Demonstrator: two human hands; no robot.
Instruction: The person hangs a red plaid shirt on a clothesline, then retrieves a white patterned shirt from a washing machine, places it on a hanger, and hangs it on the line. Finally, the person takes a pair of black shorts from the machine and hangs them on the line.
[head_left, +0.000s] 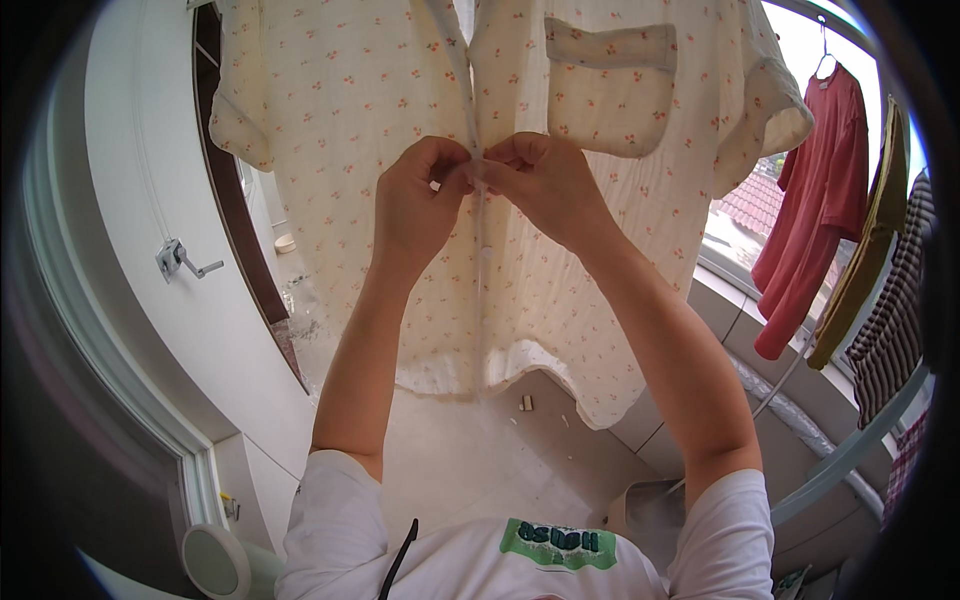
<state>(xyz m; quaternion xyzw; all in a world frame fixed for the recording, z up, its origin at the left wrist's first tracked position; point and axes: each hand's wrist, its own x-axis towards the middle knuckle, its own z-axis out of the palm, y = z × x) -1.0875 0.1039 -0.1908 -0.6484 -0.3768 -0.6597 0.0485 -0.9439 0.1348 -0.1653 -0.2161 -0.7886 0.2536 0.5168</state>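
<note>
A cream short-sleeved shirt (337, 97) with a small red cherry print hangs spread out before me. Its chest pocket (611, 105) with a folded top band sits on the right side. At the front placket, my left hand (424, 184) pinches one edge between thumb and fingers. My right hand (547, 180) pinches the other edge, and the fingertips of both hands meet there. A pale button (487, 253) shows lower on the placket. Whatever lies between the fingertips is hidden. The lower hem hangs loose above the floor.
On the right, a red garment (814, 187) hangs by the window beside an olive one (862, 247) and a striped one (892, 300). A metal hand crank (187, 260) juts from the left wall. A bin (637, 510) stands low at right on the pale floor (450, 450).
</note>
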